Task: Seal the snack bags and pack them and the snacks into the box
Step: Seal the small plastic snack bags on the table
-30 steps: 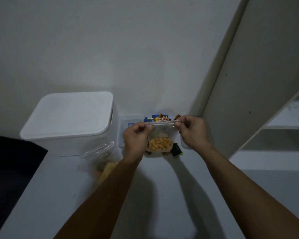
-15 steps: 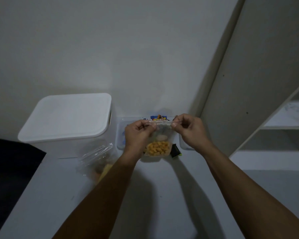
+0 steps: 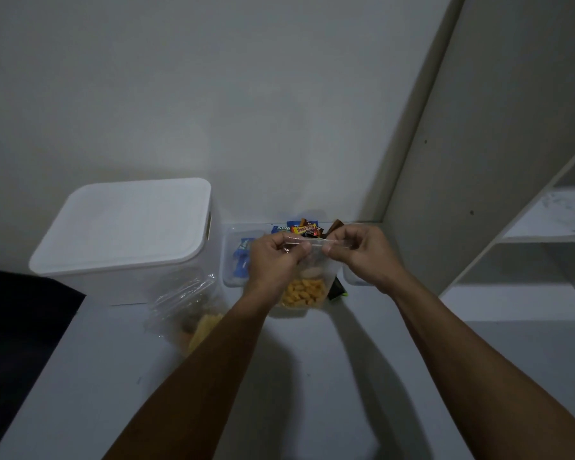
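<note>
Head view: left hand (image 3: 276, 257) and right hand (image 3: 362, 252) are both pinching the top strip of a clear plastic zip bag of orange puffed snacks (image 3: 304, 287), hanging between and below them; a white lidded plastic box (image 3: 127, 227) is standing left of the left hand.

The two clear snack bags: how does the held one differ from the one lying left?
The held snack bag is upright, pinched at its top strip by the left hand and right hand; the lying snack bag is slumped, crumpled and untouched on the table. Both are clear and hold yellowish snacks.
</note>
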`<action>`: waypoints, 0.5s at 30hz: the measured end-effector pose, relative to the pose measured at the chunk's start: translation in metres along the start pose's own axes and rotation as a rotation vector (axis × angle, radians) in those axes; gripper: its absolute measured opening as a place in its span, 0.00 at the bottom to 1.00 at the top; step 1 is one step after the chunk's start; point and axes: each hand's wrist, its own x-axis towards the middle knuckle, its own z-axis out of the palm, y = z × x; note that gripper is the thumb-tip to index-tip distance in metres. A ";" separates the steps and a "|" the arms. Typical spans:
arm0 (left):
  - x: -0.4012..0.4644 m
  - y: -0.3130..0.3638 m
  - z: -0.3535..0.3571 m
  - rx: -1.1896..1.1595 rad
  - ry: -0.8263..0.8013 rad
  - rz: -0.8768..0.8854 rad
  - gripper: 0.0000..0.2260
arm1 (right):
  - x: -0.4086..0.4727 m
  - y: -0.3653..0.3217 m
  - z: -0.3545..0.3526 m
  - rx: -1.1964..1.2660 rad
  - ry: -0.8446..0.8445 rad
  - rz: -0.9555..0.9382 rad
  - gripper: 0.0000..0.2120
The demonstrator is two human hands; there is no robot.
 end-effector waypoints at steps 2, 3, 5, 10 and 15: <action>-0.001 -0.004 0.003 -0.001 -0.005 -0.005 0.10 | -0.001 0.000 0.002 -0.040 0.022 -0.001 0.07; -0.002 -0.005 0.004 0.004 -0.021 0.002 0.09 | -0.001 -0.001 0.003 -0.049 0.044 -0.002 0.07; -0.004 -0.005 0.004 0.027 -0.056 0.012 0.08 | -0.001 0.000 0.002 -0.052 0.076 -0.004 0.07; -0.002 -0.009 0.000 0.066 -0.037 -0.003 0.04 | -0.004 -0.005 0.002 -0.056 -0.011 0.033 0.06; -0.006 -0.011 0.000 0.085 -0.048 0.010 0.05 | -0.001 -0.011 0.008 -0.146 0.010 0.019 0.11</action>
